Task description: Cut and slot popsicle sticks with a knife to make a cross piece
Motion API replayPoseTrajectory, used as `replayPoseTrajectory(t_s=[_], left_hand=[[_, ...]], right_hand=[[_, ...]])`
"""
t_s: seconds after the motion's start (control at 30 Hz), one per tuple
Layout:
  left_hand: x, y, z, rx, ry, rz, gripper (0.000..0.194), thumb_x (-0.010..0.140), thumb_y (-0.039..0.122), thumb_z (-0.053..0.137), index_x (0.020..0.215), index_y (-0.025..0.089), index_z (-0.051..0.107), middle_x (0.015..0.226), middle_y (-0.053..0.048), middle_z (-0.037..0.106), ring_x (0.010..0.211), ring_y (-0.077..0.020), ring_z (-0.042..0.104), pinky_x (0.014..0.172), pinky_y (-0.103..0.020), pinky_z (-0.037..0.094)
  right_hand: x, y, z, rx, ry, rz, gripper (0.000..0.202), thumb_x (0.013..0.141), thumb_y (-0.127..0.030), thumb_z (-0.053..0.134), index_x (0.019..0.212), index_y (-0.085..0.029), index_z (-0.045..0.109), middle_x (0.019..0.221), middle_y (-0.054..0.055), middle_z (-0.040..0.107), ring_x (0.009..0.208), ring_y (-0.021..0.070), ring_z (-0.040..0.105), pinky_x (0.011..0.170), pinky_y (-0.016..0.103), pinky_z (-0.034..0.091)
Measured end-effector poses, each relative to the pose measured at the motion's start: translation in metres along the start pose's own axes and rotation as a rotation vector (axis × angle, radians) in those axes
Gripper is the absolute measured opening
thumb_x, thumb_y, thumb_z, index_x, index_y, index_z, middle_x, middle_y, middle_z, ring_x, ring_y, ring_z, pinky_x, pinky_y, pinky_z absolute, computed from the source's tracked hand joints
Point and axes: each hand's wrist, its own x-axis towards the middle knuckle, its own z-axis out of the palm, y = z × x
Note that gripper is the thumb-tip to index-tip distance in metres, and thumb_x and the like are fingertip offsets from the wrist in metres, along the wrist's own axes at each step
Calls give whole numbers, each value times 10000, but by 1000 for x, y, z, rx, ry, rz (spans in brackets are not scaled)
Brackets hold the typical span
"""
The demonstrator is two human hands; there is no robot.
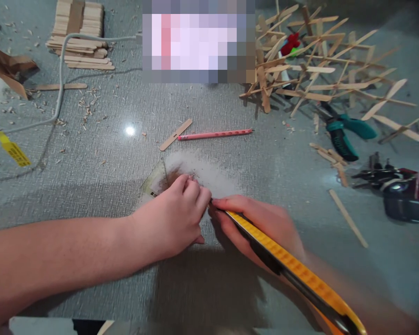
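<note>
In the head view my right hand (261, 223) is closed round a yellow and black tool (286, 260), its narrow end pointing at my left hand. The fingers of my left hand (181, 209) are curled and pressed together over the table; what they hold, if anything, is hidden. Beside them a small translucent piece with dark marks (155, 179) lies on a patch of pale dust (209, 170). Beyond the hands lie a pink pencil (216, 135) and a short wooden stick (176, 135) with a small slot.
Stacked wooden sticks (85, 28), brown paper (10, 70) and a white cable (61, 83) are at the left. Joined sticks (321, 70), teal pliers (345, 130), keys (387, 181) and a loose stick (348, 218) lie at the right. Wood chips (87, 107) are scattered about.
</note>
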Motion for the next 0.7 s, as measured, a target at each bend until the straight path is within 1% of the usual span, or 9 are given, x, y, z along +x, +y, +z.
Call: replayPoseTrajectory(t_s=[0.1, 0.27, 0.37, 0.47, 0.6, 0.7], left_hand=[[0, 0, 1, -1, 30, -14, 650, 947, 681, 567, 1142, 100, 783, 1102, -174, 720, 1034, -333, 675, 965, -462, 513], [-3, 0, 2, -17, 82, -56, 621, 955, 673, 557, 1066, 114, 803, 1096, -172, 724, 1035, -340, 683, 973, -486, 505], [-4, 0, 2, -31, 74, -57, 617, 951, 678, 557, 1047, 123, 808, 1113, -172, 722, 1045, -339, 680, 981, -490, 499], [-4, -1, 1, -49, 58, -56, 610, 960, 667, 548, 1065, 123, 803, 1135, -173, 716, 1045, -333, 678, 988, -492, 495], [-4, -2, 0, -63, 57, -61, 594, 968, 651, 543, 1049, 122, 802, 1117, -171, 713, 1041, -331, 675, 999, -498, 488], [-5, -2, -1, -67, 56, -60, 582, 974, 640, 540, 1027, 126, 807, 1110, -173, 710, 1049, -334, 674, 1013, -509, 480]], right_hand=[[2, -2, -1, 26, -8, -20, 212, 933, -97, 624, 1085, -245, 638, 869, 1, 779, 701, 146, 759, 678, 220, 620], [-2, -3, -1, 29, -28, -41, 217, 952, -110, 614, 1129, -233, 635, 960, 41, 786, 819, 180, 782, 712, 250, 639], [-5, -3, -1, 15, -52, -46, 234, 960, -107, 608, 1154, -237, 623, 949, 42, 783, 833, 184, 781, 714, 255, 641], [-6, -4, -1, 20, -49, -40, 260, 956, -90, 602, 1161, -251, 615, 929, 34, 780, 819, 175, 779, 733, 254, 644], [-7, -4, -2, 14, -57, -27, 278, 946, -87, 608, 1163, -261, 621, 954, 35, 788, 827, 179, 783, 760, 263, 650], [-8, -4, -4, 10, -50, -21, 280, 941, -89, 611, 1159, -264, 629, 960, 29, 794, 829, 187, 789, 746, 268, 651]])
